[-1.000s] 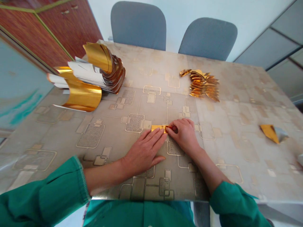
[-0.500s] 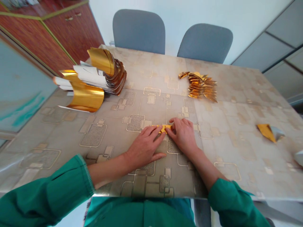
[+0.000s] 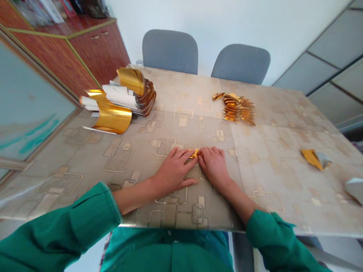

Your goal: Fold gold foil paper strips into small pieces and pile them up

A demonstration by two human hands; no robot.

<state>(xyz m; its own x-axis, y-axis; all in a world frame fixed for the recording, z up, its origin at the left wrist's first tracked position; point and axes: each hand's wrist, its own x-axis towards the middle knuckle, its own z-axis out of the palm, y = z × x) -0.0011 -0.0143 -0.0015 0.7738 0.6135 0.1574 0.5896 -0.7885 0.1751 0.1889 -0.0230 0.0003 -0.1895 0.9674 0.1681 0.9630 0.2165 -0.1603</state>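
Hands press flat on the table (image 3: 283,124): left hand (image 3: 172,172) and right hand (image 3: 214,166), fingers extended and gripping nothing, pin the small gold paper piece (image 3: 195,152) between them; uneven pressure could skew its crease.

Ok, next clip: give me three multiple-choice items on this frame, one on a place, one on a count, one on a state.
1. Where is the pile of folded gold pieces?
A. far side of the table, before the right chair
B. under the left hand
C. on a chair

2. How many grey chairs?
A. one
B. two
C. four

3. How do the hands meet the small gold paper?
A. lifted in the air
B. both pressed flat on it
C. apart from it

Answers: 1 A, it lies near the right chair; 2 B, with the left chair; 3 B, left hand and right hand press it on the table.
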